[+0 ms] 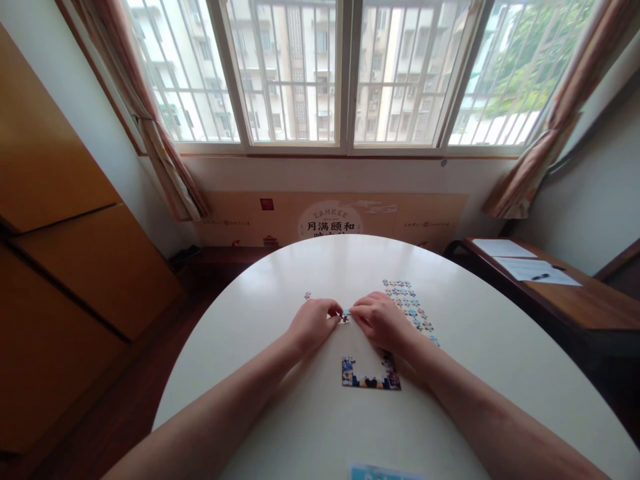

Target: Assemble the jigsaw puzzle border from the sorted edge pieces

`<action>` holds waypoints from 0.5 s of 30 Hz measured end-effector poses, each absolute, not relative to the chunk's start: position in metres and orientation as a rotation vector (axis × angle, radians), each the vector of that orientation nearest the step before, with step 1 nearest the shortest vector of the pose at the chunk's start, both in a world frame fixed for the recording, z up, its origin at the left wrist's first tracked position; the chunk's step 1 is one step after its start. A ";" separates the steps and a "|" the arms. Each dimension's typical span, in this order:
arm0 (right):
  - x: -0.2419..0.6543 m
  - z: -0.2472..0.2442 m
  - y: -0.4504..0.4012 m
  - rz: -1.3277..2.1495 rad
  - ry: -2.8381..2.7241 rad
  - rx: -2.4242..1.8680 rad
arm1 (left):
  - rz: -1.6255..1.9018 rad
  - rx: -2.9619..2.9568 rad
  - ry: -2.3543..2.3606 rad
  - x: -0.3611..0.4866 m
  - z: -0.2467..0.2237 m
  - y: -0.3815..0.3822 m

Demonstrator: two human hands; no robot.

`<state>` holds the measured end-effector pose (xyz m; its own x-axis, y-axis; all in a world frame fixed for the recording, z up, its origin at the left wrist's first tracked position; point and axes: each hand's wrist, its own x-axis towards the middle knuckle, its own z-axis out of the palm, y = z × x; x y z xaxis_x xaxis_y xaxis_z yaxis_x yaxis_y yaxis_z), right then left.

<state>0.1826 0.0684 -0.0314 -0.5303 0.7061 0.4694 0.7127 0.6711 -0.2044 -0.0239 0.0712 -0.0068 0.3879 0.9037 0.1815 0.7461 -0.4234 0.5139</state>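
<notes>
At the frame's center, the left hand (314, 321) grips a dark piece (345, 318) between thumb and fingertips. The right hand (380, 320), fingers bent, meets its right side; its grip cannot be determined. The partial puzzle (371, 383) lies below center on the table (280, 427).

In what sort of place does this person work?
Probably a room in a home: there are tied curtains beside barred windows, apartment-like buildings outside, and a round white table with a partly built puzzle.

White table (240, 347), multicoloured puzzle pieces (413, 312), orange-brown cabinet (65, 260); pink-and-beige curtains (163, 147)
</notes>
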 end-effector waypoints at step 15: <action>0.182 -0.034 0.068 0.028 -2.381 -1.072 | 0.502 2.483 1.541 -0.022 0.005 0.061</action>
